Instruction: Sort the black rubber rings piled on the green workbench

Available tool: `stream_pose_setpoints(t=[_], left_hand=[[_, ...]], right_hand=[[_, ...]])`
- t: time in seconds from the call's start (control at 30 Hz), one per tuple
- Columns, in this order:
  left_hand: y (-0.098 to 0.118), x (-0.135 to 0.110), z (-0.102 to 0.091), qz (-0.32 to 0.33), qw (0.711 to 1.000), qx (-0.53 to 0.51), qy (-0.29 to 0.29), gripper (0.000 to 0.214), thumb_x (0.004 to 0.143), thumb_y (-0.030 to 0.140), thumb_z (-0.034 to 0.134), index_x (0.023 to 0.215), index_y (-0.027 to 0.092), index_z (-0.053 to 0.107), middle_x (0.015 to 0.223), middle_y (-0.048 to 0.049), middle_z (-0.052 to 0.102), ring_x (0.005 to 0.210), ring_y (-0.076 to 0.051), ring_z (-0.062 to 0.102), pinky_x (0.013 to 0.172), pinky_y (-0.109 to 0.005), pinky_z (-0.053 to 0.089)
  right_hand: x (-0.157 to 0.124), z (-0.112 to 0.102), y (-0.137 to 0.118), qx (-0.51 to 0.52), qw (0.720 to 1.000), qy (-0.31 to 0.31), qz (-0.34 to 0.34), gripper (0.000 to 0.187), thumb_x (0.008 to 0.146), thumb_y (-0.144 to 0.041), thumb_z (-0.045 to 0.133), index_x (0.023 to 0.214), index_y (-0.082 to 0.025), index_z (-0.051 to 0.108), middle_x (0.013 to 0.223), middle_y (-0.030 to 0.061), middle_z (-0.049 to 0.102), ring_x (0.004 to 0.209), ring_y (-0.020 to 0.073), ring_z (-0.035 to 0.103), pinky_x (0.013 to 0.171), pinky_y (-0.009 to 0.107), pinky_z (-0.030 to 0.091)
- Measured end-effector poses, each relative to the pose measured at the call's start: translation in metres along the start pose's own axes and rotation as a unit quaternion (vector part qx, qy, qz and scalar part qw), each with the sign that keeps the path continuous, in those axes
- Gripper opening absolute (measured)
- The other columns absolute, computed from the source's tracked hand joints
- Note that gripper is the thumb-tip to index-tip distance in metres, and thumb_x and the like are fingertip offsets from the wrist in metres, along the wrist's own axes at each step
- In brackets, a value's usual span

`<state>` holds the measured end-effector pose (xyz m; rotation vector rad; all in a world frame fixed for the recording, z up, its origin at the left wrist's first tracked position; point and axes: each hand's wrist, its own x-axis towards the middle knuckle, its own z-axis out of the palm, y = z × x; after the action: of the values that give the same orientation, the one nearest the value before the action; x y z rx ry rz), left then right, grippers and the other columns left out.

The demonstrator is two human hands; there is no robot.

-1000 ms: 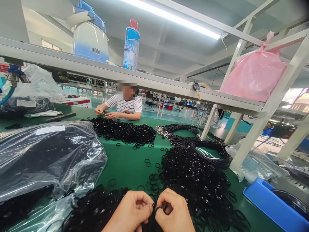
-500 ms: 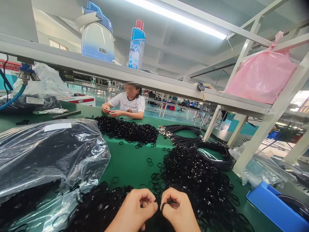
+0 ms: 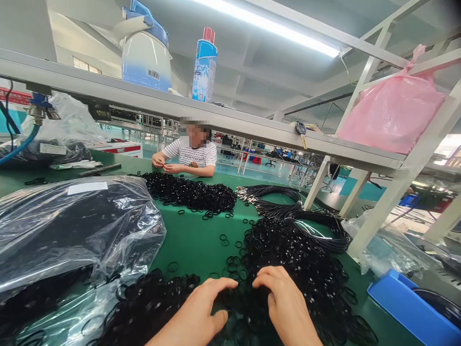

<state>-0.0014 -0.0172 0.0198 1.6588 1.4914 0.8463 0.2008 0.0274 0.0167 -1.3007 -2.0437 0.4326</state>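
"Progress, left to right?"

"Plastic bag point(image 3: 82, 221): black contents within. Next, a left heap of black rings point(image 3: 144, 307); at the other side, a right heap point(image 3: 298, 254). Both are sizeable, so I judge the work well short of finished. Which heap, if either, has been dealt with cannot be determined."

"Rings relative to the hands?"

"The left heap lies beside the left hand point(image 3: 201, 307), its thumb and forefinger parted, no ring visible there. Loose rings point(image 3: 235, 262) lie on the tabletop point(image 3: 201, 242) just beyond the gap between the hands. The right hand point(image 3: 284, 302) is loosely curved, thumb apart, no ring seen; the right heap lies beside and beyond it. The hands do not touch."
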Motion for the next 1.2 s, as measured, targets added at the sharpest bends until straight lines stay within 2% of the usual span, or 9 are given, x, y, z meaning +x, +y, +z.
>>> stream_pose_setpoints(t=[0.13,0.3,0.4,0.53,0.67,0.8,0.9,1.03,1.2], left_hand=[[0.014,-0.002,-0.007,0.01,0.999,-0.048,-0.014,0.029,0.075,0.023,0.054,0.097,0.029,0.07,0.113,0.001,0.067,0.108,-0.023,0.057,0.095,-0.033,0.04],[0.019,0.007,-0.02,0.013,0.993,-0.114,-0.005,0.031,0.081,0.031,0.051,0.106,0.02,0.066,0.104,-0.005,0.071,0.087,-0.021,0.067,0.079,-0.031,0.048],[0.008,0.011,-0.026,0.032,0.998,-0.054,0.027,0.03,0.074,0.022,0.058,0.103,0.023,0.067,0.111,-0.0047,0.069,0.097,-0.023,0.063,0.084,-0.032,0.046],[-0.013,0.012,-0.025,0.054,0.993,0.092,0.05,0.03,0.072,0.017,0.056,0.098,0.026,0.067,0.121,-0.0042,0.061,0.113,-0.025,0.052,0.095,-0.037,0.039],[-0.016,0.01,-0.017,0.07,0.975,0.205,0.048,0.017,0.073,0.015,0.052,0.081,0.022,0.066,0.087,-0.0022,0.065,0.088,-0.023,0.057,0.078,-0.033,0.041],[0.002,0.008,-0.01,0.039,0.998,0.048,0.02,0.014,0.075,0.017,0.048,0.075,0.02,0.062,0.068,0.0017,0.062,0.067,-0.017,0.057,0.062,-0.026,0.04],[0.01,0.009,-0.008,0.01,0.995,-0.097,-0.015,0.012,0.074,0.019,0.05,0.077,0.017,0.062,0.062,0.0013,0.064,0.064,-0.017,0.061,0.059,-0.025,0.044],[0.006,0.014,-0.016,-0.038,0.976,-0.213,0.022,0.012,0.072,0.026,0.057,0.075,0.015,0.062,0.061,-0.0005,0.064,0.066,-0.02,0.066,0.057,-0.025,0.047],[0.003,0.015,-0.021,-0.05,0.964,-0.26,0.03,0.022,0.072,0.033,0.065,0.082,0.014,0.068,0.072,-0.0018,0.066,0.072,-0.017,0.062,0.061,-0.023,0.048]], right_hand=[[-0.005,0.0,-0.011,-0.05,0.998,0.001,-0.025,0.032,0.066,0.004,0.036,0.049,-0.019,0.051,0.085,0.0007,0.062,0.086,0.0173,0.053,0.071,0.029,0.038],[-0.006,-0.006,-0.017,-0.083,0.995,-0.046,-0.038,0.022,0.064,-0.003,0.055,0.071,-0.024,0.059,0.089,-0.0008,0.058,0.085,0.0195,0.048,0.073,0.031,0.035],[-0.005,-0.005,-0.016,-0.075,0.996,-0.027,-0.027,0.027,0.068,0.003,0.044,0.061,-0.021,0.055,0.081,-0.0013,0.057,0.08,0.0166,0.048,0.069,0.028,0.033],[-0.006,0.006,-0.016,-0.019,0.999,0.016,-0.031,0.031,0.069,0.007,0.036,0.052,-0.017,0.046,0.067,-0.0009,0.056,0.074,0.0144,0.049,0.067,0.027,0.033],[-0.01,0.019,-0.022,0.022,0.998,0.012,-0.051,0.032,0.076,0.002,0.036,0.064,-0.02,0.056,0.073,0.0006,0.06,0.078,0.0159,0.053,0.07,0.027,0.037],[-0.011,0.026,-0.035,0.134,0.99,-0.047,-0.013,0.026,0.077,-0.011,0.054,0.096,-0.024,0.065,0.093,0.0013,0.067,0.085,0.0182,0.059,0.071,0.026,0.043],[-0.008,0.025,-0.038,0.231,0.969,-0.074,0.053,0.017,0.077,-0.016,0.056,0.087,-0.022,0.069,0.079,0.001,0.068,0.072,0.0168,0.062,0.063,0.023,0.045],[-0.002,0.019,-0.024,0.291,0.949,-0.034,0.113,0.013,0.078,-0.025,0.057,0.079,-0.017,0.067,0.067,0.0013,0.062,0.062,0.0159,0.058,0.06,0.024,0.044],[0.001,0.011,-0.018,0.321,0.941,-0.044,0.102,0.014,0.077,-0.02,0.053,0.083,-0.018,0.066,0.075,0.0021,0.062,0.071,0.016,0.058,0.064,0.024,0.044]])
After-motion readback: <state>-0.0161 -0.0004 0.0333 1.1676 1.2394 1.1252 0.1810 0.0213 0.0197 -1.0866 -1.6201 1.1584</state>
